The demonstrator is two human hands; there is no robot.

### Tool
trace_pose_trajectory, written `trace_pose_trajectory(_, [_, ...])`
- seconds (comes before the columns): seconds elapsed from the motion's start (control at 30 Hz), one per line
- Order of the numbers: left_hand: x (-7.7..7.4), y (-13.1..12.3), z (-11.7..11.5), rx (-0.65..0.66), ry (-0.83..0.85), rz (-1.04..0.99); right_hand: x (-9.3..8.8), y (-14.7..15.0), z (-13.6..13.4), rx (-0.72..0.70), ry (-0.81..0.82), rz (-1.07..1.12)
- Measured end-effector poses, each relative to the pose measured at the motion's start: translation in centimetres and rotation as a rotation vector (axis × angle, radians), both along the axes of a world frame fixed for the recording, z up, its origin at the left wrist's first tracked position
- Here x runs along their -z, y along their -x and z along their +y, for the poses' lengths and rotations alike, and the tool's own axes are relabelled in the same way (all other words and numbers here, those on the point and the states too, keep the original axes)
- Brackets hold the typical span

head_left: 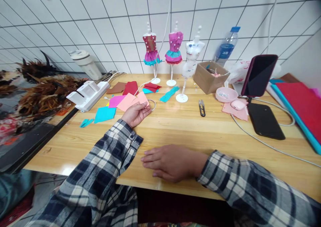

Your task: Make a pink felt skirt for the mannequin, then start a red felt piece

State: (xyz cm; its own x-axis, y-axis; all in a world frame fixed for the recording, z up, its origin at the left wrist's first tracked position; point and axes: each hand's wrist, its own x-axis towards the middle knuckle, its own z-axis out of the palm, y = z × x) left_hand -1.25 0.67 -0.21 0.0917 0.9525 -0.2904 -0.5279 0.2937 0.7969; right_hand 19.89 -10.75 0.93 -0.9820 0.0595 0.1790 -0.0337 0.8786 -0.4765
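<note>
My left hand (137, 114) is closed at the thumb and fingers on the edge of a peach piece of crepe paper (142, 99), just above the table. Another peach piece (126, 102) lies beside it, overlapping a magenta piece (116, 101). A turquoise piece (105, 114) rests to the left, and a turquoise strip (169, 94) lies to the right. My right hand (173, 162) lies flat, palm down, near the table's front edge, fingers stretched out and holding nothing. Small black thread snips (202, 108) lie beyond it.
Three small dress forms stand at the back: two in paper dresses (150, 51) (174, 48), one white (193, 53). Further right are a cardboard box (211, 76), pink bowl (226, 94), upright phone (260, 76) and black flat device (266, 120). A power strip (87, 95) sits left.
</note>
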Motion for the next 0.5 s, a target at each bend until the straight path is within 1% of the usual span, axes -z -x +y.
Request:
trace_pose_trajectory(0.1, [0.1,0.2,-0.3,-0.004,-0.021,0.013,0.6,-2.0,-0.2,-0.033,0.012,0.007])
trace_pose_trajectory(0.17, [0.1,0.2,-0.4,0.002,-0.025,0.022,1.1,-3.1,0.0,-0.026,0.018,0.008])
trace_pose_trajectory(0.27, [0.1,0.1,-0.3,0.014,-0.023,0.029,1.6,-4.0,0.9,0.040,0.007,0.035])
trace_pose_trajectory(0.33, [0.1,0.0,-0.2,0.022,-0.023,0.031,1.6,-4.3,1.6,0.099,0.020,0.109])
trace_pose_trajectory(0.37, [0.1,0.0,-0.2,0.026,-0.024,0.032,1.6,-4.4,1.9,0.141,0.059,0.166])
trace_pose_trajectory(0.5, [0.1,-0.1,-0.2,0.045,-0.030,0.040,1.7,-5.0,3.0,0.320,0.303,0.382])
